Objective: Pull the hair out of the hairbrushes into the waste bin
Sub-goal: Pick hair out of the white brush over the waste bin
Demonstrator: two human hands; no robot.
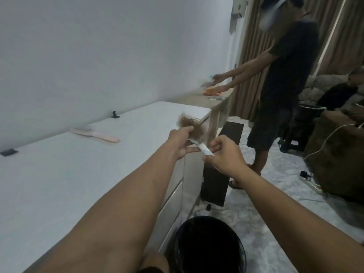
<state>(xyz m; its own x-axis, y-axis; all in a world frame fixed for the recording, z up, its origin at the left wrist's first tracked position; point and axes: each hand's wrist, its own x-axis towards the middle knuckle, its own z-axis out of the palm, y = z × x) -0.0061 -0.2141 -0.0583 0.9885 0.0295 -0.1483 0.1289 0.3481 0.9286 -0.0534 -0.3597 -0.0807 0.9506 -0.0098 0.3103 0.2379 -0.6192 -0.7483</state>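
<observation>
My right hand (222, 154) grips the white handle of a hairbrush (203, 149) held out past the edge of the white countertop (59, 174). My left hand (182, 142) pinches a brown clump of hair (190, 125) that sits on the brush head; the head itself is mostly hidden by the hair and my fingers. A second, pink hairbrush (94, 134) lies flat on the countertop to the left. The black waste bin (208, 245) stands on the floor below my arms, close to the cabinet front.
Another person (283, 79) stands at the far end of the counter with both hands on things there. A black panel (220, 166) leans beside the cabinet. Small black clips (115, 114) sit on the countertop. Cables and a power strip (311, 182) lie on the floor at right.
</observation>
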